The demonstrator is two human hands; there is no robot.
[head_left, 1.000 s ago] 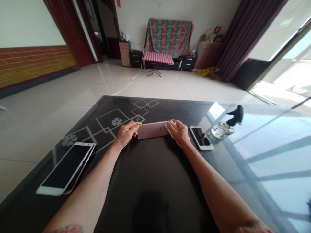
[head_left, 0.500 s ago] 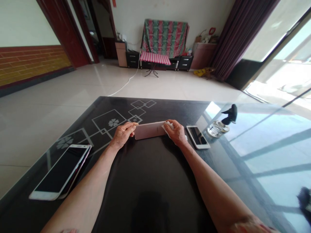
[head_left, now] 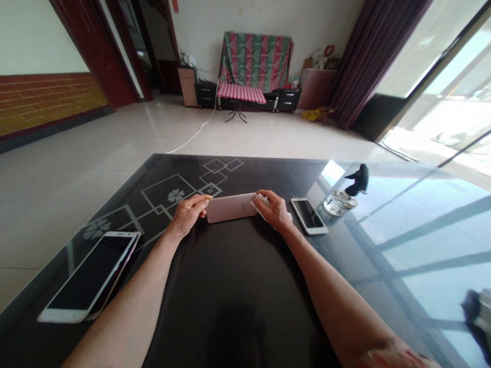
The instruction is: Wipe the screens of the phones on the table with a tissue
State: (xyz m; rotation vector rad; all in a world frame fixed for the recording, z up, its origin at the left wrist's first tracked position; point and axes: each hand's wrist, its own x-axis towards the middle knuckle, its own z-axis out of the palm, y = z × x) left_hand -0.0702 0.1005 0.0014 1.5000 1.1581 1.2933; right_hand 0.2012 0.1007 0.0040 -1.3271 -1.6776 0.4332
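Gripping pink phone (head_left: 229, 208), center of frame: left hand (head_left: 187, 213) pinched on its left end, right hand (head_left: 275, 210) clamped on right end with white tissue (head_left: 261, 205); spray bottle (head_left: 342, 201) center-right.

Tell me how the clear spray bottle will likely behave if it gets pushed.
The spray bottle could tip if pushed high up, since its black trigger head stands above the body. Pushed low, it would probably slide fairly easily, as the tabletop looks smooth and glossy. Knocked onto its side, it might roll, given its rounded body.
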